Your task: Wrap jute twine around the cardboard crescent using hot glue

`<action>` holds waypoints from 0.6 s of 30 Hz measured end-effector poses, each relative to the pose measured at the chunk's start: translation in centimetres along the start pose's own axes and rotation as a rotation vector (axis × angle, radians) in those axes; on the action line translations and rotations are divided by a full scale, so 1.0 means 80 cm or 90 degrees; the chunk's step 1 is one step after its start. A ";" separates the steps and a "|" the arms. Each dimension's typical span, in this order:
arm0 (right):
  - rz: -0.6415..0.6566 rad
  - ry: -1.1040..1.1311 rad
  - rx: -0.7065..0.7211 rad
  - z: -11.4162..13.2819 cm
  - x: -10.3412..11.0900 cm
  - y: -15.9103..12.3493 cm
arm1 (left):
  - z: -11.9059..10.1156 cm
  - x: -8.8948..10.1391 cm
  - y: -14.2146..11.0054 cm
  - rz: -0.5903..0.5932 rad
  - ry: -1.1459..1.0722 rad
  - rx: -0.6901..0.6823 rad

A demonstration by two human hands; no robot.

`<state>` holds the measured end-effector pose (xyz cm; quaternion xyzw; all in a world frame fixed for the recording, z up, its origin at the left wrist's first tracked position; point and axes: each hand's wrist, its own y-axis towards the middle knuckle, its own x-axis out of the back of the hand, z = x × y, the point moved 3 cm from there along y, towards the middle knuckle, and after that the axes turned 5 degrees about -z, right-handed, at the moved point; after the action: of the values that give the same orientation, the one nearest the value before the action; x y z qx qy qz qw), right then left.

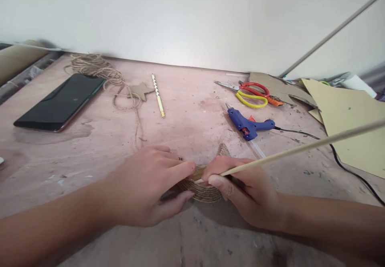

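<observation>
Fingers of your right hand pinch the wooden stick near its tip while your left hand grips the twine-wrapped piece, set between both hands over the counter, and pressing too hard could skid that tip and pry coils loose.

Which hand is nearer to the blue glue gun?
Right. The right hand is below the blue glue gun in the picture, holding a thin stick; the left hand is farther off, to its lower left.
</observation>
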<state>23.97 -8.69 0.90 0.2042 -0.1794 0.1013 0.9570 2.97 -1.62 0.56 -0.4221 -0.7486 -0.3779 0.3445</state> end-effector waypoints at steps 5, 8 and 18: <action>0.013 -0.013 -0.010 0.000 0.001 0.003 | 0.002 -0.002 -0.003 -0.013 0.012 -0.007; 0.009 -0.014 -0.007 0.001 -0.001 0.003 | 0.002 -0.003 -0.003 -0.032 0.017 -0.003; -0.039 -0.071 -0.085 -0.005 0.034 0.025 | -0.003 0.000 0.001 -0.103 0.098 -0.021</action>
<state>26.02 -6.41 2.31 0.1506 -0.2327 0.0483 0.9596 3.07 -1.78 0.71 -0.3355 -0.7453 -0.4481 0.3623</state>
